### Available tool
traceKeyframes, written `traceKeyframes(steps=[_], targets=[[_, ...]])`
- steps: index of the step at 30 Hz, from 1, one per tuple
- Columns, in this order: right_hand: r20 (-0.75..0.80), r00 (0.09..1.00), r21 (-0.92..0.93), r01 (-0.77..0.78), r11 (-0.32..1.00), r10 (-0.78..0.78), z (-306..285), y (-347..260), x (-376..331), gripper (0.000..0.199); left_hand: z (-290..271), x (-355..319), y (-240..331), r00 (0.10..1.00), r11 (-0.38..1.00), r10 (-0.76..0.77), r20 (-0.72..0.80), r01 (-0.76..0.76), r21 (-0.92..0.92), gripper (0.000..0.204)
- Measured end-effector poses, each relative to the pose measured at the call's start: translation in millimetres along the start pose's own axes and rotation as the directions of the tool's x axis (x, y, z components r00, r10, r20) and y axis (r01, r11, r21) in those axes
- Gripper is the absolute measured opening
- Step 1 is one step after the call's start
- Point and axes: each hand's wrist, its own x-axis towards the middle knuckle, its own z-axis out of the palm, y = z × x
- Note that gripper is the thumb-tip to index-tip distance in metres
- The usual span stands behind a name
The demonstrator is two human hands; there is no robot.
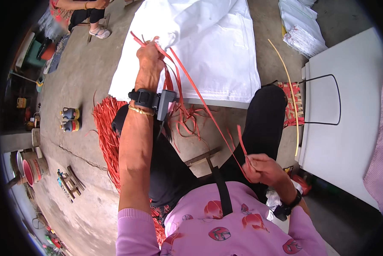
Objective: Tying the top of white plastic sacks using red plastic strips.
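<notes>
My left hand (149, 52) is closed around several red plastic strips (172, 70), over a white woven sheet or sack (217, 51) that lies spread in front of my knees. Beside that hand the white material bunches up; whether my fingers also grip it I cannot tell. One long red strip (202, 100) runs taut from there down to my right hand (263, 168). The right fingers are pinched on this strip near my right thigh, and a short end sticks up above them. Loose strip ends (187, 117) dangle in a tangle under my left wrist, between my knees.
A large heap of red strips (108, 128) lies left of my leg. Two dark bottles (70, 114), a small wooden stool (71, 183) and buckets (34, 168) stand further left. At the right are a woven red seat (292, 102) and a white cabinet (345, 106). Another person's foot (99, 33) shows far left.
</notes>
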Motion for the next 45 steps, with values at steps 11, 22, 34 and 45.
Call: traceKeyframes(steps=[11, 22, 34, 45], targets=[[-0.87, -0.326, -0.308, -0.228, 0.924, -0.371, -288.8, 122.6, -174.0, 0.036, -73.6, 72.6, 13.7, 0.865, 0.957, 0.066, 0.498, -0.196, 0.214, 0.019], [-0.444, 0.043, -0.571, -0.784, 0.245, -0.895, -326.5, 64.6, -115.0, 0.021, -54.1, 29.9, 19.7, 0.989, 0.99, -0.071, 0.132, 0.054, 0.129, 0.009], [-0.616, 0.292, -0.776, -0.065, 0.628, -0.731, -155.0, -48.6, -314.1, 0.017, -25.2, 13.7, 29.5, 0.966, 0.996, 0.024, 0.259, -0.002, -0.085, 0.019], [-0.094, 0.2, -0.975, 0.179, 0.13, -0.975, -60.1, -270.8, 15.9, 0.02, -12.8, -12.2, 37.2, 0.891, 0.888, 0.453, 0.026, -0.454, 0.079, 0.027]])
